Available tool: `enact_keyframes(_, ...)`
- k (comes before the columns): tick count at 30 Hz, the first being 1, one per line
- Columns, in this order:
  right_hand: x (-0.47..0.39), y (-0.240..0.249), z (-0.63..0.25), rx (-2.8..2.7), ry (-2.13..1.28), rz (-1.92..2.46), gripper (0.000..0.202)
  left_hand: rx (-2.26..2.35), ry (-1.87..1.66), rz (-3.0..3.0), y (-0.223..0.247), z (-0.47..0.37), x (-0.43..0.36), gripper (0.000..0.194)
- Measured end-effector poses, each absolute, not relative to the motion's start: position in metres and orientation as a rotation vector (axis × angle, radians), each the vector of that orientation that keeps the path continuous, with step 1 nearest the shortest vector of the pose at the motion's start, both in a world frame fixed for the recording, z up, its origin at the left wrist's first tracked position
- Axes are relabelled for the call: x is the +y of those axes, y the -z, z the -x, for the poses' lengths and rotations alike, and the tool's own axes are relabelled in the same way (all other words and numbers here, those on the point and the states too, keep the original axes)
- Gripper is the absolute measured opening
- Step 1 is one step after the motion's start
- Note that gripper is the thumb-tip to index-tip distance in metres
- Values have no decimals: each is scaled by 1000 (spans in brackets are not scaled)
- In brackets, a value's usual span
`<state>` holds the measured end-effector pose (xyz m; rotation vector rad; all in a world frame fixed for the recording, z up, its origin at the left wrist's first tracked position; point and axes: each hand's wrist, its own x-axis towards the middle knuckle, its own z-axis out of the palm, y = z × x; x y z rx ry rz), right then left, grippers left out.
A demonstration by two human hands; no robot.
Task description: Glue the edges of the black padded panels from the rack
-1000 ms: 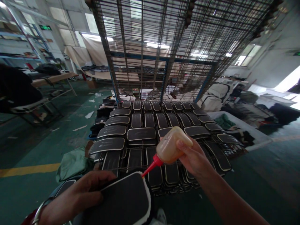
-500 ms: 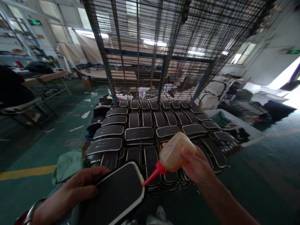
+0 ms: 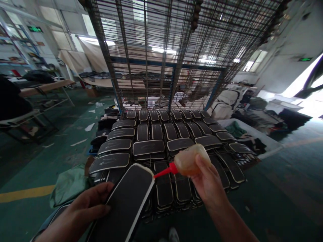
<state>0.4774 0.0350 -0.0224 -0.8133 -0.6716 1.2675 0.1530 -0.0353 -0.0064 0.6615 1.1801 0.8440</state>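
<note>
My left hand (image 3: 87, 210) grips the left edge of a dark rectangular panel (image 3: 128, 198) with rounded corners and a pale border. The panel is tilted, its far end raised toward the rack. In my right hand (image 3: 208, 178) is a translucent squeeze bottle (image 3: 190, 159) of amber liquid, lying nearly level. Its red nozzle (image 3: 164, 171) points left, and the tip meets the pale border at the panel's far right corner. The fingers behind the bottle are partly hidden.
Many similar dark panels (image 3: 148, 147) lie in rows on the wire rack ahead. Raised wire shelves (image 3: 161, 64) stand above them. A green cloth (image 3: 69, 185) lies at left on the floor, and a white bin (image 3: 270, 144) stands at right. A person in dark clothes (image 3: 10, 97) sits far left.
The held panel has turned, its far end now pointing more directly away from me. The bottle has tipped flatter, and its nozzle tip is higher in view, still at the border.
</note>
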Motion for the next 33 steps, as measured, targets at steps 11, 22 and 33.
enact_keyframes(11,24,34,-467,-668,-1265,810,25,1068,-842,-586,7,-156,-33,25)
enact_keyframes(22,-5,30,-449,-715,-1386,789,31,1117,-884,-588,-5,-162,-30,22)
enact_keyframes(33,-31,40,-445,-913,-1521,623,33,1218,-1008,-515,-9,-159,-25,25)
